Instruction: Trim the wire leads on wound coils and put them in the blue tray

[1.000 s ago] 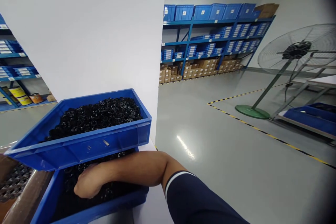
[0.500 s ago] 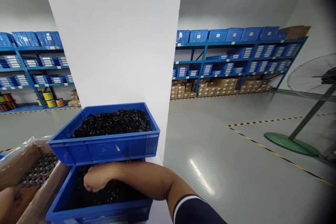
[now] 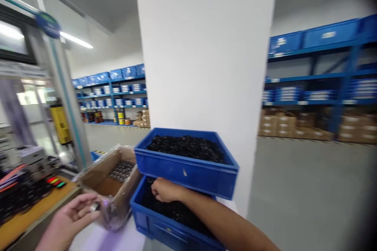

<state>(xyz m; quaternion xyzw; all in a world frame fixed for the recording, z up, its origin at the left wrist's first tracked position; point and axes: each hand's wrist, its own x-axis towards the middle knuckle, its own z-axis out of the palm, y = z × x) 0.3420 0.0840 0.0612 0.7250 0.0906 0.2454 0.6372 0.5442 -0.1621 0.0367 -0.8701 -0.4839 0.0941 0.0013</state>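
Note:
My left hand [image 3: 77, 216] pinches a small shiny metal part [image 3: 94, 206] between thumb and fingers, beside the near wall of a plastic-lined cardboard box [image 3: 101, 178]. Rows of similar small metal parts [image 3: 122, 170] sit inside that box. Reaching into the lower blue bin [image 3: 165, 229], my right hand [image 3: 166, 190] has its fingers curled over small black parts [image 3: 176, 211]; whatever is in them is hidden. A second blue bin [image 3: 188, 168], heaped with small black parts [image 3: 188, 147], is stacked partly over the lower one.
A white pillar [image 3: 206, 55] rises right behind the bins. On the left are a metal post [image 3: 66, 98] and an orange-topped bench [image 3: 32, 210] with cables and coloured pieces. Blue shelving [image 3: 309, 76] with bins and cartons stands behind.
The view has swung left, bringing the bench and post into sight. My left hand has come out of the cardboard box with a small metal part. My right hand stays in the lower bin.

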